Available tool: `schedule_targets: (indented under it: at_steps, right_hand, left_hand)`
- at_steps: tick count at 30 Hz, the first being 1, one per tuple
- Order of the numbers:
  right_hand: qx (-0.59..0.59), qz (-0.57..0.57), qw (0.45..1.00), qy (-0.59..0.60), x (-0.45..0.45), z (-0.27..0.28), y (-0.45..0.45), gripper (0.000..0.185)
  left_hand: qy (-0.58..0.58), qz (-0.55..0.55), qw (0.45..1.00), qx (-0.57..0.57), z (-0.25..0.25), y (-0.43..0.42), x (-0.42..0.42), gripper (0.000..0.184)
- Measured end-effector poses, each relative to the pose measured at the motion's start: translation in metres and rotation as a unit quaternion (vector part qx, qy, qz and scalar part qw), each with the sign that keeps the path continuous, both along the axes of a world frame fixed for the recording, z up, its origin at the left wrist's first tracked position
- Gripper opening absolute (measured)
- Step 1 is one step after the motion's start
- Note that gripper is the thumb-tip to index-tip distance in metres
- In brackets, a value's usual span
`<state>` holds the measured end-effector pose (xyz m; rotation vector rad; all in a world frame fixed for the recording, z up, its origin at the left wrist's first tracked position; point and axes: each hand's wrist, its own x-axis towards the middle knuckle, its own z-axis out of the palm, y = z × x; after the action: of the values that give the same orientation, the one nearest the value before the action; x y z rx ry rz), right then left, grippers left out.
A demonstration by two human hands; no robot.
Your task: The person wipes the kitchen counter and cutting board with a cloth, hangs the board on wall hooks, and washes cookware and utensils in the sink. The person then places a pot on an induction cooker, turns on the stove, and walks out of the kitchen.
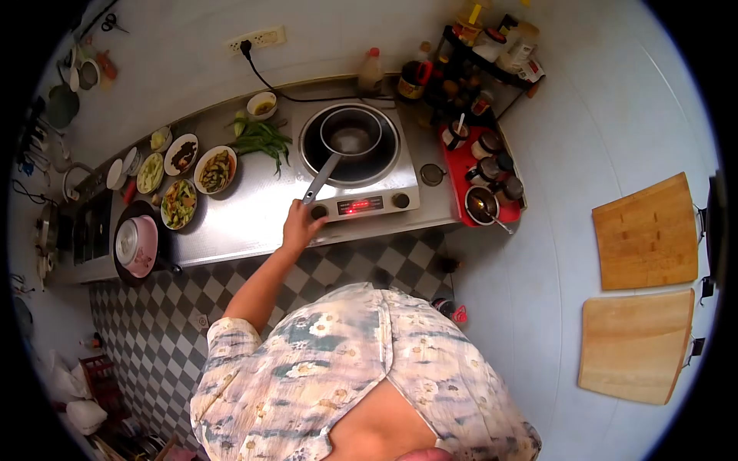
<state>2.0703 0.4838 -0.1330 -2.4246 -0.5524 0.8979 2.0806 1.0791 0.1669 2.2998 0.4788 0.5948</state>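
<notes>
A small dark saucepan (351,132) rests inside the larger round pan (311,157) on the induction cooker (408,184). Its grey handle (323,178) points down and left, toward the cooker's front edge. My left hand (301,225) is at the end of this handle, fingers around it, thumb out to the right beside the left knob. Red lights glow on the cooker's control panel (360,206). The right knob (400,200) is untouched. My right hand is not in view.
Left of the cooker are green vegetables (261,141), bowls of cut food (215,170) and a pink basin (144,246). On the right, a red tray (459,178) holds jars and a metal cup (482,205). Two cutting boards (646,234) hang on the right wall.
</notes>
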Motion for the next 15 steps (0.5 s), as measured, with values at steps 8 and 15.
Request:
schedule_targets:
  at_steps: [8,15]
  right_hand:
    - [0.094,-0.181,0.975,0.085,0.033,0.129,0.080,0.015]
    - [0.119,-0.201,0.965,0.121,0.042,0.175,0.139,0.018]
  left_hand:
    - [0.013,-0.072,0.992,0.102,-0.009,0.001,0.007,0.037]
    - [0.001,-0.131,0.973,0.190,-0.011,0.007,0.006,0.029]
